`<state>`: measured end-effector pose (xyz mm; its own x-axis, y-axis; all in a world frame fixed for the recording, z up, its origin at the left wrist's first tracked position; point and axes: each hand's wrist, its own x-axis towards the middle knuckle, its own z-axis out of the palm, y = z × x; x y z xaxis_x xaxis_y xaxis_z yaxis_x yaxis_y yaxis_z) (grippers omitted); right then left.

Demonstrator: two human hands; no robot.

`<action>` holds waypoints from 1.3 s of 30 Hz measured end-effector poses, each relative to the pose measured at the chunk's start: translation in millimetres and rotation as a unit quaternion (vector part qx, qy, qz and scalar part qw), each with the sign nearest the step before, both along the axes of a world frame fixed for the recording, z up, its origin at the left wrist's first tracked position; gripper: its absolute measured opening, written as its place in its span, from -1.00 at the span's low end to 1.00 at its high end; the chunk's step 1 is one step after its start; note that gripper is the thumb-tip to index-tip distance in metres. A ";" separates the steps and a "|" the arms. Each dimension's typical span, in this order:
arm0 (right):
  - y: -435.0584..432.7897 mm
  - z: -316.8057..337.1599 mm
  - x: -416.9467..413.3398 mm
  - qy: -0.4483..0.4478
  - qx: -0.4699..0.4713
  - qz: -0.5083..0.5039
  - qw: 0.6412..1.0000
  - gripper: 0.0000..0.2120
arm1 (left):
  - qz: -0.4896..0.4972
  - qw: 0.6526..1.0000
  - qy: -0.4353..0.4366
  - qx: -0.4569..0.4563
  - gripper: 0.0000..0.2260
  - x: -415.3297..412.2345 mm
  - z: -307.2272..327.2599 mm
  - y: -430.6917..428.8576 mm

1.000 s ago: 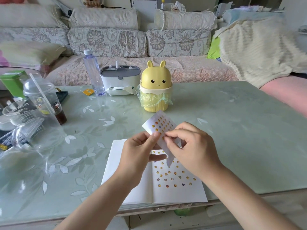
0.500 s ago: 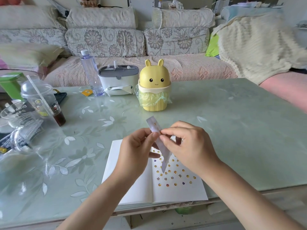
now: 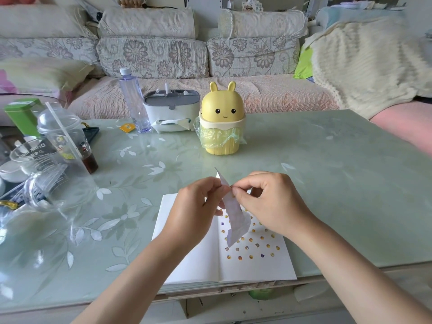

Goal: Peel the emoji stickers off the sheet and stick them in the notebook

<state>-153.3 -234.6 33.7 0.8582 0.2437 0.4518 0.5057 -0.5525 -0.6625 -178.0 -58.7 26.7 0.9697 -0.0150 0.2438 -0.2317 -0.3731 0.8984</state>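
Table edge (image 3: 350,260): left hand (image 3: 194,211), right hand (image 3: 273,206) pinch sheet (image 3: 236,218) over notebook (image 3: 191,260).

Yellow bunny bin (image 3: 222,118), pale green leaf-patterned table (image 3: 327,183), floral sofa (image 3: 152,54)

Yellow bunny-eared bin (image 3: 221,118) on green glass table (image 3: 327,183), clear bottle (image 3: 133,101), domed plastic cup (image 3: 65,136), floral sofa (image 3: 152,57)

Sticker sheet (image 3: 235,213) seen nearly edge-on; printed face not readable. Right hand (image 3: 271,206) fingers (image 3: 245,183) pinch at its upper edge (any sticker there too small to tell). Left hand (image 3: 196,209) hides part of the notebook (image 3: 194,260). Emoji stickers (image 3: 251,250) on the page: faces indistinct.
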 end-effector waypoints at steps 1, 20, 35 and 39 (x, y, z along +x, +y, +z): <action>0.4 0.7 -0.8 -0.012 0.001 -0.005 1.000 -0.88 | -0.003 1.000 0.007 -0.014 -0.82 -0.3 0.2 -0.2; 10.6 -0.8 -4.4 -0.081 0.017 -0.019 0.996 -0.82 | -0.053 0.928 0.181 -0.320 -0.75 -3.0 3.6 -2.4; 15.0 7.6 -2.8 -0.085 -0.077 -0.026 0.993 -0.75 | -0.057 0.952 0.115 -0.278 -0.90 -2.5 -1.3 8.5; 12.9 6.9 -1.9 -0.055 -0.042 -0.005 0.998 -0.78 | -0.048 0.972 0.090 -0.211 -0.91 -0.6 0.0 11.0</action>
<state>-155.2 -221.7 40.6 0.8065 0.2768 0.5224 0.5677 -0.6091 -0.5538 -178.6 -47.7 26.7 0.9963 -0.0424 0.0750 -0.0727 0.0521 0.9960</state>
